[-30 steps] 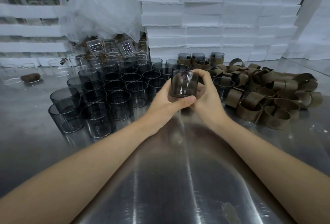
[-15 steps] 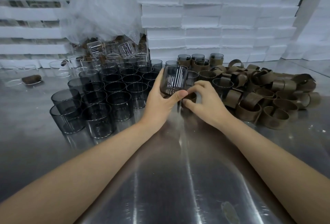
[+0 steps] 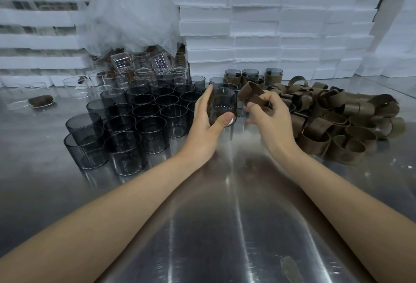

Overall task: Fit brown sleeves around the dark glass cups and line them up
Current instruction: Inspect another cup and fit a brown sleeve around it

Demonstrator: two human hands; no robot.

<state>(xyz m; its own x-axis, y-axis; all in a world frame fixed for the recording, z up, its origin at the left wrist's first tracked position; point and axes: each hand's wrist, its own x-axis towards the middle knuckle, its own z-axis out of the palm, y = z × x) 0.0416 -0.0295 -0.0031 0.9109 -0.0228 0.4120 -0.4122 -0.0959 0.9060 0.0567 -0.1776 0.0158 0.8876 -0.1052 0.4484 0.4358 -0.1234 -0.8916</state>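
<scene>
Left hand (image 3: 203, 125) grips dark cup (image 3: 222, 104) (mouth up), right hand (image 3: 273, 122) pinches brown sleeve (image 3: 248, 92).

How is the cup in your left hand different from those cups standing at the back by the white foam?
The held cup is bare and lifted in the left hand; the back cups wear brown sleeves and stand on the table. Both are dark glass.

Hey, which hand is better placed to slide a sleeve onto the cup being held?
Right. The right hand pinches a brown sleeve just beside the dark glass cup, while the left hand is busy gripping that cup, so it can probably only steady it.
</scene>
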